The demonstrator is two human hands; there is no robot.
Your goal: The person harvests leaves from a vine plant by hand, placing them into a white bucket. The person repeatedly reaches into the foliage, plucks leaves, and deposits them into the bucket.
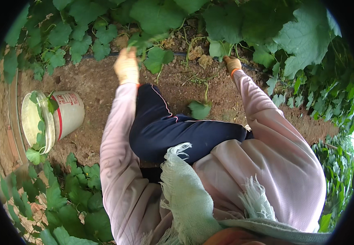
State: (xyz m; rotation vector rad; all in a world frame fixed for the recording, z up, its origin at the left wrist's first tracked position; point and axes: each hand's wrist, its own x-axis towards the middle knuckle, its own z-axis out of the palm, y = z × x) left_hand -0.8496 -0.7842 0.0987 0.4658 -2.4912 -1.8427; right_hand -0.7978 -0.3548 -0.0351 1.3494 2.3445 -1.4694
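Observation:
My left hand (126, 68), in a tan work glove with an orange cuff, reaches up to the edge of the leafy vines (156, 16). Motion smears its fingers, and a blurred green leaf (142, 41) is right beside them. Farther right, my right hand (232, 64), gloved the same way, is closed at the foot of the plants, just under a pale green leaf (220, 48). What its fingers grip is too small to make out. Between the hands, a broad leaf (159, 59) hangs over a black hose (180, 53).
A white bucket (69, 111) with a red band lies tipped at the left, leaves at its rim. Another leaf (200, 110) rests on the brown soil (91, 81) beside my dark-trousered leg (177, 130). More vines (69, 204) grow at lower left and along the right.

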